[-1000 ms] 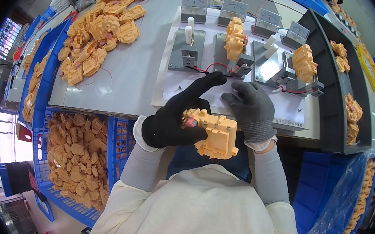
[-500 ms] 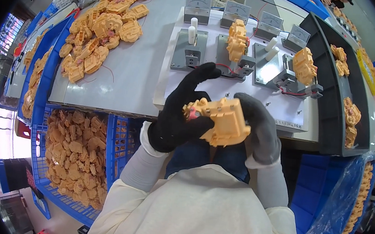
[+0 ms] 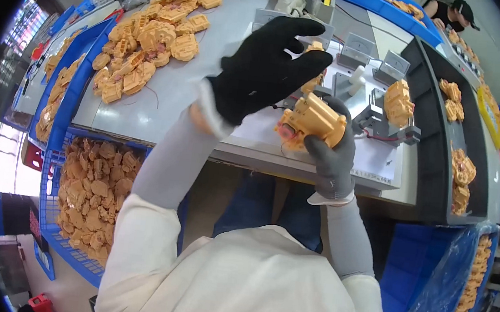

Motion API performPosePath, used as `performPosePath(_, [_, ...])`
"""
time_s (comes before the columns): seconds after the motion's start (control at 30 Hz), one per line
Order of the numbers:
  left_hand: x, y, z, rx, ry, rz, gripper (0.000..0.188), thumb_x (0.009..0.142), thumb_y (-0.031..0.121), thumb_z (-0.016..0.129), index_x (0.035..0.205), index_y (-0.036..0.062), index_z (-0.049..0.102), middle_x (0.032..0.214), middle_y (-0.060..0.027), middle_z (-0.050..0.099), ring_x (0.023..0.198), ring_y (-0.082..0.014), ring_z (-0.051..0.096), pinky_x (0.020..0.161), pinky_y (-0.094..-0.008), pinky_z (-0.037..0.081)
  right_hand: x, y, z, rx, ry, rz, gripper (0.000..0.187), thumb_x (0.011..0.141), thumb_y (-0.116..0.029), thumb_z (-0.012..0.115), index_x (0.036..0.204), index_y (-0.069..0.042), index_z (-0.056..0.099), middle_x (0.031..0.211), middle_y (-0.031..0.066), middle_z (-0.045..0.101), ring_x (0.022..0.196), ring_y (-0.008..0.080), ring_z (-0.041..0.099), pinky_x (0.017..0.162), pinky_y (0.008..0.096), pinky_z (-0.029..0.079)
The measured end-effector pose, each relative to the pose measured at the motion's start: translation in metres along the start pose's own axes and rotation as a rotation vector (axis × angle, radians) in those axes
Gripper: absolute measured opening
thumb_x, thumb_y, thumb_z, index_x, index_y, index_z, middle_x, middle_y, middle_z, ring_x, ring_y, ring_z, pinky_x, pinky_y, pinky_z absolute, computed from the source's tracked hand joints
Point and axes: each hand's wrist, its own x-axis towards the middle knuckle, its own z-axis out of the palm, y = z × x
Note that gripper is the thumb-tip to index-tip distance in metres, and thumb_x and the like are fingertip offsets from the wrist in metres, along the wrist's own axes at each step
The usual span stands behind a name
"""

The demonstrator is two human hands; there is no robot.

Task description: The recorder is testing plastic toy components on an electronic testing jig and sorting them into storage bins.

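My right hand (image 3: 335, 156), in a grey glove, is closed around an orange plastic housing (image 3: 321, 119) with a pinkish-red part and thin wire at its left end. It is held just over the front of the white fixture board (image 3: 376, 169). My left hand (image 3: 265, 66), in a black glove, is stretched over the board with thumb and fingers apart. It is beside a second orange housing (image 3: 309, 87) on a fixture and partly covers it. Whether the fingers touch that housing is hidden. Another orange housing (image 3: 399, 103) sits in the right-hand fixture.
Orange housings (image 3: 156, 36) are heaped on the table's left. A blue crate (image 3: 77, 260) of orange parts stands below at left. A dark grey bin (image 3: 479, 180) holds several housings at right. Analog meters (image 3: 358, 50) line the board's back. Another person (image 3: 453, 16) is at the far right.
My left hand has let go of the held housing and moved up and forward to the fixture. The right hand now holds that housing alone, turned and slightly farther forward.
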Motion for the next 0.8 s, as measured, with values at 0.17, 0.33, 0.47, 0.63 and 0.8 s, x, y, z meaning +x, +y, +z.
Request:
performPosePath(0.17, [0.032, -0.038, 0.023, 0.708, -0.149, 0.046, 0.058, 0.082, 0.047, 0.059, 0.122, 0.0056, 0.049, 0.108, -0.0195, 0.058, 0.096, -0.0292, 0.059, 0.087, -0.0363, 0.046, -0.006, -0.006, 0.003, 0.134, 0.046, 0.100, 0.065, 0.066, -0.007, 0.060, 0.127, 0.000, 0.040, 0.116, 0.0105, 0.053, 0.107, 0.0211, 0.054, 0.092, 0.0330, 0.044])
performPosePath(0.33, [0.050, -0.030, 0.037, 0.692, -0.372, -0.090, 0.056, 0.078, 0.050, 0.054, 0.111, 0.0051, 0.058, 0.108, -0.0205, 0.060, 0.101, -0.0339, 0.058, 0.089, -0.0386, 0.044, -0.013, 0.010, -0.018, 0.210, 0.006, 0.080, 0.062, 0.064, -0.005, 0.064, 0.122, 0.004, 0.043, 0.113, 0.0105, 0.053, 0.101, 0.0183, 0.055, 0.089, 0.0319, 0.045])
performPosePath(0.47, [0.044, -0.023, 0.048, 0.912, -0.486, -0.022, 0.023, 0.060, 0.015, 0.065, 0.081, 0.0090, 0.072, 0.089, -0.0165, 0.067, 0.084, -0.0300, 0.065, 0.075, -0.0382, 0.050, -0.013, 0.016, -0.017, 0.217, 0.074, 0.118, 0.066, 0.062, -0.013, 0.064, 0.122, 0.006, 0.044, 0.109, 0.0109, 0.056, 0.098, 0.0191, 0.056, 0.088, 0.0320, 0.044])
performPosePath(0.63, [0.055, -0.016, 0.046, 0.956, -0.662, 0.079, 0.029, 0.063, 0.022, 0.066, 0.085, 0.0045, 0.069, 0.093, -0.0187, 0.065, 0.089, -0.0316, 0.063, 0.079, -0.0370, 0.049, -0.014, 0.025, -0.023, 0.206, 0.106, 0.093, 0.068, 0.061, -0.016, 0.063, 0.122, 0.007, 0.043, 0.109, 0.0125, 0.056, 0.099, 0.0220, 0.057, 0.088, 0.0344, 0.045])
performPosePath(0.8, [0.060, -0.020, 0.039, 0.996, -0.622, 0.176, 0.029, 0.051, 0.012, 0.068, 0.080, 0.0057, 0.070, 0.089, -0.0183, 0.066, 0.086, -0.0313, 0.064, 0.077, -0.0373, 0.050, -0.015, 0.030, -0.022, 0.243, 0.043, 0.018, 0.073, 0.068, -0.030, 0.071, 0.124, 0.007, 0.041, 0.112, 0.0144, 0.054, 0.099, 0.0253, 0.057, 0.087, 0.0369, 0.047])
